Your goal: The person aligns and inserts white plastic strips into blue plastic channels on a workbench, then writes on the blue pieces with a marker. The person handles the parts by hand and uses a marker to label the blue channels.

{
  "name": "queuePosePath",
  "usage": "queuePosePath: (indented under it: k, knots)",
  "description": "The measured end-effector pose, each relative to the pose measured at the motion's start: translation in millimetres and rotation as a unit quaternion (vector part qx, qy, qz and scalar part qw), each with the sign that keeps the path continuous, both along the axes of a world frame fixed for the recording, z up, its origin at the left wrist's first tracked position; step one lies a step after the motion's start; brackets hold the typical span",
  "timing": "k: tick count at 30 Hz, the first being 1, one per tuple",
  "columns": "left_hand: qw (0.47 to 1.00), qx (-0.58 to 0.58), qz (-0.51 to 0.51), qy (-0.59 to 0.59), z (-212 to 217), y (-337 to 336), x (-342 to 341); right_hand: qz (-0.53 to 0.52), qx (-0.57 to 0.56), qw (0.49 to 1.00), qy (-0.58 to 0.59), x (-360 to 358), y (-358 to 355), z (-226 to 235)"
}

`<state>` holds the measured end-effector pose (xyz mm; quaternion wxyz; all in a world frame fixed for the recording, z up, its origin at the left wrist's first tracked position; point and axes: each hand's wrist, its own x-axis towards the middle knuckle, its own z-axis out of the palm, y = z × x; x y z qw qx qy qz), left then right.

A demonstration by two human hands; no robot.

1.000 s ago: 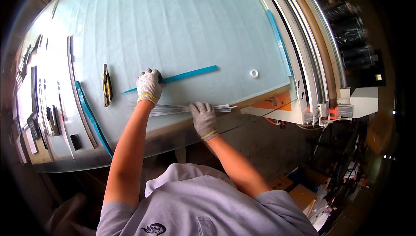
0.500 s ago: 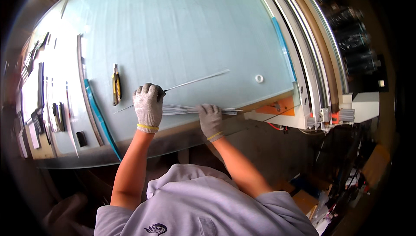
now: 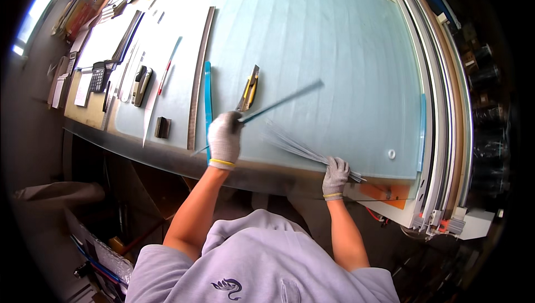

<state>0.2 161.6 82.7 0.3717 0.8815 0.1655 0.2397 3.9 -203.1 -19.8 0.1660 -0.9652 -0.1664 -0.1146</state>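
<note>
My left hand [image 3: 225, 137], in a grey-white glove with a yellow cuff edge, is closed round a thin strip [image 3: 287, 101]. The strip slants up to the right over the table and is smeared by motion; its short end sticks out below the hand. Farther right, my right hand [image 3: 336, 177], gloved alike, grips a bundle of thin pale strips [image 3: 298, 148] near one end. Their other ends fan out toward the upper left over the glass-like tabletop [image 3: 334, 41]. Just beyond my left hand lies a yellow-and-black utility knife [image 3: 251, 88].
Beside my left hand lies a blue strip [image 3: 208, 88], then a long dark metal ruler [image 3: 201, 74]. A stapler [image 3: 142, 86], a red pen [image 3: 165, 77], a small dark block [image 3: 163, 127] and a calculator [image 3: 99, 77] are farther left. At right are a white ring [image 3: 392, 154] and a machine rail [image 3: 440, 108].
The view has turned leftward. My left hand has moved left with its strip, closer to the blue strip and the knife. The bundle in my right hand now slants and fans apart.
</note>
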Motion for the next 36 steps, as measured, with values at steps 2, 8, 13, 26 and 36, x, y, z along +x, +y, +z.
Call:
queuePosePath:
  k: [2,8,13,26,36]
  knots:
    - [0.994,-0.089,0.068,0.009,-2.6,36.0,-9.7,-0.008,-0.004,1.000,0.006,-6.3,0.0,-2.4]
    - [0.983,0.009,0.182,0.009,-35.3,204.9,-1.0,0.018,-0.003,1.000,-0.004,-28.6,38.4,-5.1]
    - [0.992,0.119,0.043,0.018,-8.6,94.0,24.9,0.002,-0.008,0.999,-0.031,-24.5,60.4,-0.2]
    - [0.865,0.298,-0.373,0.152,-73.8,-120.5,2.6,-0.085,0.018,0.996,-0.004,-24.8,42.6,13.6]
    - [0.886,0.295,-0.341,0.107,-90.2,-124.1,-9.6,-0.261,0.387,0.884,-0.027,-18.0,-37.3,-0.8]
